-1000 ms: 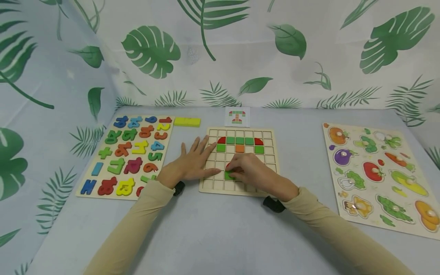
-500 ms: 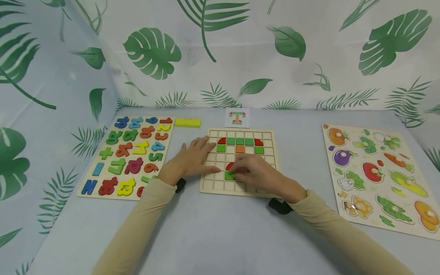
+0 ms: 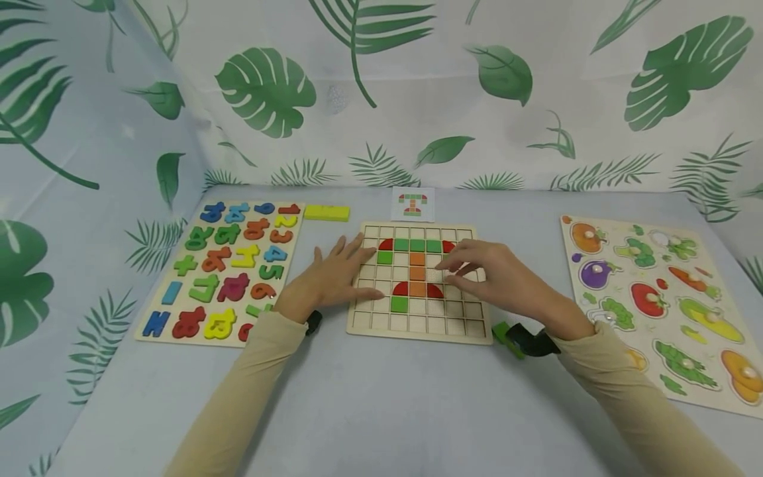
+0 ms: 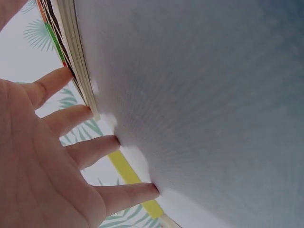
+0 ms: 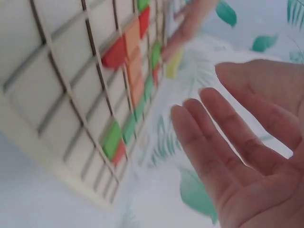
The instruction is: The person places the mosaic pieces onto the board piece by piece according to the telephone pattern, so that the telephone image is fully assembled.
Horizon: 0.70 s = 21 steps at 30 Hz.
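Note:
A wooden grid board [image 3: 420, 336] lies in the middle of the table with coloured pieces in its cells. Dark green squares [image 3: 418, 245] run between red rounded pieces along the upper row. Below them is a column of orange squares [image 3: 417, 273], flanked lower down by red rounded pieces [image 3: 401, 289]. A light green square [image 3: 399, 304] sits under the left one. My left hand [image 3: 322, 279] rests on the board's left edge, fingers spread. Above the right side hovers my right hand [image 3: 503, 281], its fingers [image 5: 228, 114] loosely bent with nothing between them.
Green pieces [image 3: 502, 332] lie by the board's lower right corner, partly behind the black wrist camera [image 3: 533, 341]. A pattern card [image 3: 413, 203] stands behind the board. A number puzzle [image 3: 179, 278] lies left, a yellow block [image 3: 326, 212] beside it, and a vegetable puzzle [image 3: 626, 255] right.
My right hand has lifted off the light green square and moved right, uncovering the lower orange squares and the right red piece. The left hand stays in place.

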Motion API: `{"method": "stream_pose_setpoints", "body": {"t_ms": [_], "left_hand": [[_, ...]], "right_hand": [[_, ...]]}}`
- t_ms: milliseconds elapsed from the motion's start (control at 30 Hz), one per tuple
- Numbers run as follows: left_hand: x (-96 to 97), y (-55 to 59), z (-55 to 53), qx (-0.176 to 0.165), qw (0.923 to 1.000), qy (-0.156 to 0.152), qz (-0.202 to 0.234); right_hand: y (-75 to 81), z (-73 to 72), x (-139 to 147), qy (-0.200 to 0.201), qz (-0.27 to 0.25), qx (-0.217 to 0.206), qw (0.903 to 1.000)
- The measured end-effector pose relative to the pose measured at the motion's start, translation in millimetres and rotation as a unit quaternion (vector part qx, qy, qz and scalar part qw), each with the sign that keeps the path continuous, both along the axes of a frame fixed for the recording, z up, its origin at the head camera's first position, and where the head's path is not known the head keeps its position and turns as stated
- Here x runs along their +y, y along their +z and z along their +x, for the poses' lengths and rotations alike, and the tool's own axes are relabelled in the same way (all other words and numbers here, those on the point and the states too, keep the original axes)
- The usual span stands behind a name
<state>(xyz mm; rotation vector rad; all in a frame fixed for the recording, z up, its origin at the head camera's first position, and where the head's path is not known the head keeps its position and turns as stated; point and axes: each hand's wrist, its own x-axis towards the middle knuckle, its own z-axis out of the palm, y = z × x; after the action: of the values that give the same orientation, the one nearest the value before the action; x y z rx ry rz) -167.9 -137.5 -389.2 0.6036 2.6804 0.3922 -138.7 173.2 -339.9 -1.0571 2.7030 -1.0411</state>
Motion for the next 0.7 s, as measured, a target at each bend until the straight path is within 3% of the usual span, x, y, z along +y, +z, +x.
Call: {"method": "stream_pose_setpoints", "body": {"t_ms": [167, 333, 567, 700], "left_hand": [[0.7, -0.4, -0.3, 0.000, 1.0000, 0.000, 0.003], [0.8, 1.8, 0.0, -0.002, 1.0000, 0.000, 0.003], [-0.4, 2.0, 1.0, -0.006, 0.9999, 0.000, 0.010], [-0.5, -0.5, 0.6, -0.010, 0.9999, -0.001, 0.014]], "right_hand": [[11.2, 0.4, 24, -0.010, 0.027, -0.007, 0.9996], [12.6, 2.3, 46, -0.008, 0.078, -0.066, 0.9948], [-5.5, 5.9, 64, 0.072, 0.104, -0.127, 0.9838], [-14.1, 8.7, 70, 0.081, 0.109, -0.170, 0.9760]]}}
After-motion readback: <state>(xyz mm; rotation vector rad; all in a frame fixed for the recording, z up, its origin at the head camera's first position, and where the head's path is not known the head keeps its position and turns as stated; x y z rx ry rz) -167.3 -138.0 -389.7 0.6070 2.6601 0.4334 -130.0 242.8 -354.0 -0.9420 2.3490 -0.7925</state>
